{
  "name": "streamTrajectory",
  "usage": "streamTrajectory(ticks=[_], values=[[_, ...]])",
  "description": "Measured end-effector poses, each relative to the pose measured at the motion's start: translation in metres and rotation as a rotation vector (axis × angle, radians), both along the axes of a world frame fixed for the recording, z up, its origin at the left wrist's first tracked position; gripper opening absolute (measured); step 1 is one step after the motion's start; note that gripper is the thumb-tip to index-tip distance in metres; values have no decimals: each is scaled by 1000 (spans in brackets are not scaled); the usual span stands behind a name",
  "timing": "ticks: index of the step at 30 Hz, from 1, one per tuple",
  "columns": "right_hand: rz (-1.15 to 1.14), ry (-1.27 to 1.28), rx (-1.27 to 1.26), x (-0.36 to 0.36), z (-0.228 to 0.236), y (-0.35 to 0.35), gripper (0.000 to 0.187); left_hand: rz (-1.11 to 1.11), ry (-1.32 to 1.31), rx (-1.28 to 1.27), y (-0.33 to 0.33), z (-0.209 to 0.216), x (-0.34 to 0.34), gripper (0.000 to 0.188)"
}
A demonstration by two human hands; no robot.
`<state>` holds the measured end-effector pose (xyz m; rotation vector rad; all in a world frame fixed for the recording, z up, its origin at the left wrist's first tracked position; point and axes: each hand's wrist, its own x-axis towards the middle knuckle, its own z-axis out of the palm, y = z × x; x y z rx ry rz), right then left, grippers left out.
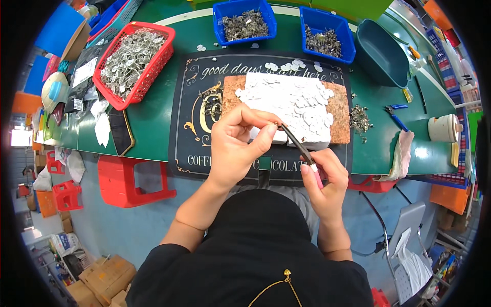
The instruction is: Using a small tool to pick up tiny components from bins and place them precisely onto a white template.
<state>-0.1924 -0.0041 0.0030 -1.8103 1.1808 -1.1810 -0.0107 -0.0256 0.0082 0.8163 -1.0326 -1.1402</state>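
Note:
My right hand [328, 185] grips dark tweezers [296, 141] with a pink and white part near the fingers. The tweezers slant up and left, their tips meeting the fingertips of my left hand [231, 146]. Thumb and forefinger of that left hand are pinched on a tiny piece, too small to name. Just beyond both hands, a white block [316, 137] stands in front of a brownish brick-like slab [338, 115]. Many flat white pieces [291, 94] are spread over the white surface on top.
A red basket [169, 43] of small clear-and-metal parts stands far left. Two blue bins [271, 30] with small metal parts and a teal tub [381, 53] line the back. At right lie blue-handled pliers [398, 120], a cloth [399, 153] and a white canister [444, 128].

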Motion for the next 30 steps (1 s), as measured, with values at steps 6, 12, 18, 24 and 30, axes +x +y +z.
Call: streamTrajectory(ticks=[6,12,18,24,30], values=[[33,-4,20,0,2,1,16,-1,27,6,0,0,-1,14],[71,-55,226,2,5,1,10,-55,87,51,1,-1,3,15],[215,-296,490,-4,8,-1,15,-255,292,134,2,-11,8,28],[271,-374,560,-7,2,-1,13,-318,348,144,2,-9,7,23],[229,-203,386,-3,8,1,14,-284,353,130,4,-12,4,22]])
